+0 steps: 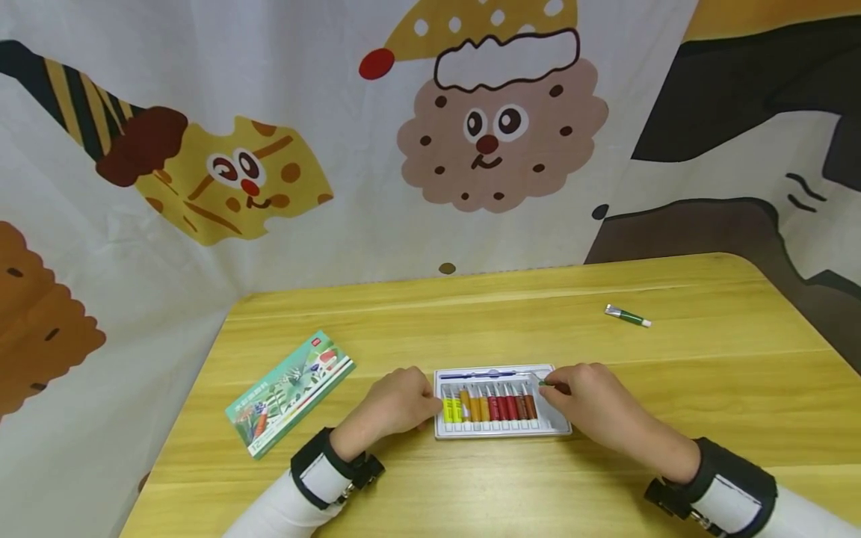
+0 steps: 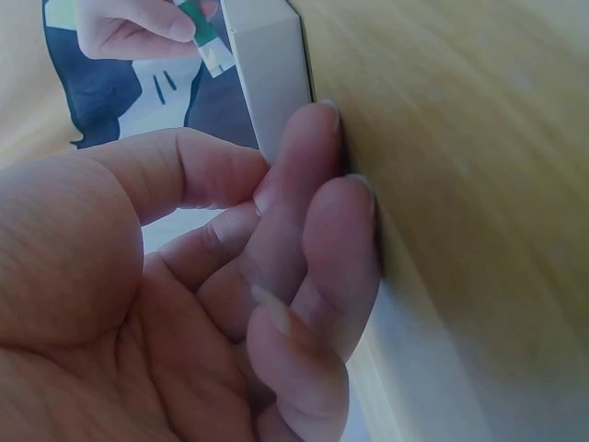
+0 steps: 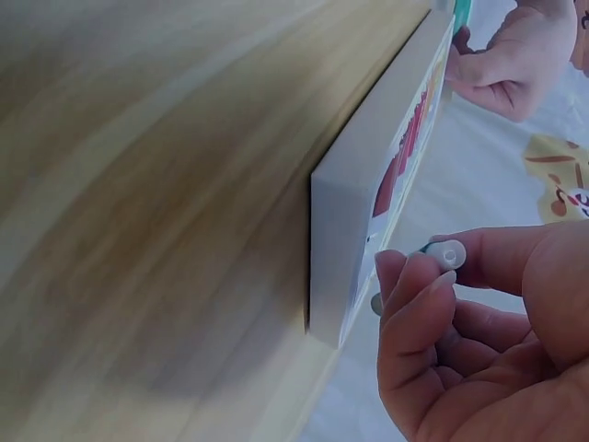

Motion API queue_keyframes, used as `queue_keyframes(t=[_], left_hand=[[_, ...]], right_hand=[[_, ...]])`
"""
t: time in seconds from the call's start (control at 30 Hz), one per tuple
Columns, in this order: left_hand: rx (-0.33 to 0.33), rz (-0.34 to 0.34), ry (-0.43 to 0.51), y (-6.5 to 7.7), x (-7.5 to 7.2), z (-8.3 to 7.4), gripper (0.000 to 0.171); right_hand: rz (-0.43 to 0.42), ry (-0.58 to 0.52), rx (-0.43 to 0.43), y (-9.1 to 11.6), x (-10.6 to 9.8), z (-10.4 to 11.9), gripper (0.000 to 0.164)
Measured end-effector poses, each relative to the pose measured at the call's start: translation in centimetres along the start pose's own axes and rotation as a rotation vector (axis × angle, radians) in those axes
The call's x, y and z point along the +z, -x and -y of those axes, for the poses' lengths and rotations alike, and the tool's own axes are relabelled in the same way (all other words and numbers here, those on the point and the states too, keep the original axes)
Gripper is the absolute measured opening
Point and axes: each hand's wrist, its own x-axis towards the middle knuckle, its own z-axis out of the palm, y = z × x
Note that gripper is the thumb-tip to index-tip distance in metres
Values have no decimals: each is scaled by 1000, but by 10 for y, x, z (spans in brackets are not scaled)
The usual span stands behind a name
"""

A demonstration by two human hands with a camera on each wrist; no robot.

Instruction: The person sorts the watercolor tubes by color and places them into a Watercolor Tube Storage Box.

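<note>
A white tray (image 1: 504, 433) holds a row of paint tubes (image 1: 493, 408) in yellow, ochre, red and brown, with a thin blue paintbrush (image 1: 477, 375) lying along its far side. My left hand (image 1: 402, 400) grips the tray's left end, thumb and fingertips at the edge (image 2: 267, 83). Over the tray's right end, my right hand (image 1: 592, 396) pinches a green paint tube (image 2: 204, 37) between thumb and fingers. Its white cap (image 3: 449, 254) sticks out of that grip in the right wrist view; most of the tube is hidden by the fingers.
Another green paint tube (image 1: 628, 315) lies on the wooden table (image 1: 511, 486) at the back right. To the left lies a light green illustrated box (image 1: 291, 394), set at a slant. A cloth with cartoon prints (image 1: 363, 246) hangs behind the table.
</note>
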Motion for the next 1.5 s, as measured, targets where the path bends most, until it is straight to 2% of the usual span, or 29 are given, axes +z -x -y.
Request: queue_keyframes(t=[0.3,0.5,0.83,1.23,1.5], left_hand=[[6,-4,1,0,0,0,36],[-1,-1,3,0,0,0,35],[-6,8,17,1,-1,-1,35],[-6,5,21,1,-1,-2,34],[-3,6,15,1,-1,-1,34]], right_hand=[[-1,-6,44,3,6,6,11],[-3,10,38,6,10,10,6],[28,-43,85,0,15,8,4],[45,-7,101,-5,16,3,12],[44,2,72,-2,11,1,17]])
